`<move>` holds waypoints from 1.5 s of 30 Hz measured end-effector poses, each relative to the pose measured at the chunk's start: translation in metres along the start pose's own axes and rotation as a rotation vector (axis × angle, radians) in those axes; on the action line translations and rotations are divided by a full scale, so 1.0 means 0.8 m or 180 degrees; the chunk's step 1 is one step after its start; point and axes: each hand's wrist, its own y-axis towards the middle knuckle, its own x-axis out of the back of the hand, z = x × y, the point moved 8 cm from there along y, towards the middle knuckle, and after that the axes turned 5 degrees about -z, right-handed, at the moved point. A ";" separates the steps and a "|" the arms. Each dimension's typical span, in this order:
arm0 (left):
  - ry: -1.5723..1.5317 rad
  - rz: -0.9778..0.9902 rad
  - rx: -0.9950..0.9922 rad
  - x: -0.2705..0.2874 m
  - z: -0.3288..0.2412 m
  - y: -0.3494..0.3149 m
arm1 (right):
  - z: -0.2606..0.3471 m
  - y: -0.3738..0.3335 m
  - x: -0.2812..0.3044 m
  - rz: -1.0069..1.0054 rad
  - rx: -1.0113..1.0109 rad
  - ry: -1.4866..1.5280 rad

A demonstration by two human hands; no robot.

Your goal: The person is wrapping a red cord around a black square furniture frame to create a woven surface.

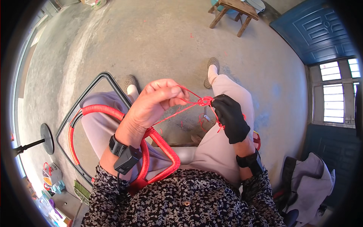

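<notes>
Between my hands, over my lap, a red cord (204,101) is looped into a small bunched knot. My bare left hand (153,100) is closed, pinching the cord between thumb and fingers, with strands running taut to the knot. In a black glove, my right hand (231,119) is closed on the knot's right side; loose cord ends hang below its fingers. Another strand slants from the knot down toward the left wrist. A frame wrapped in red cord (166,145) rests on my lap, beneath the left forearm. Joined beside it is a black tubular frame (81,96).
A wooden stool (236,8) stands on the concrete floor (151,41) at the far right, near blue doors (317,28). Red cord scraps lie on the floor. A bucket (52,174) stands at left; a chair draped with grey cloth (312,185) is at lower right.
</notes>
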 end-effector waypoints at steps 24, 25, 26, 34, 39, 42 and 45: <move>0.2574 0.0070 -0.0814 -0.036 0.009 -0.006 | 0.009 0.009 -0.067 0.0689 -0.0861 0.1311; 0.2571 0.0054 -0.0811 -0.032 0.007 -0.005 | -0.002 0.011 -0.060 0.0621 -0.0770 0.0989; 0.2971 0.0194 -0.0553 -0.029 0.013 -0.004 | -0.010 0.011 -0.053 0.0615 -0.0774 0.0987; 0.0213 -0.0491 -0.0319 0.015 0.012 0.011 | -0.055 0.002 -0.009 0.0439 -0.1309 0.3540; -0.0465 -0.0805 -0.0639 0.050 -0.013 0.011 | -0.041 -0.003 0.005 -0.0112 -0.1372 0.0978; 0.0274 -0.0549 -0.0323 0.015 -0.003 0.003 | 0.002 0.004 0.008 -0.0646 -0.0409 -0.0455; 0.0988 -0.0163 -0.0071 -0.011 0.008 0.001 | 0.046 0.002 -0.035 -0.0096 0.0198 -0.0005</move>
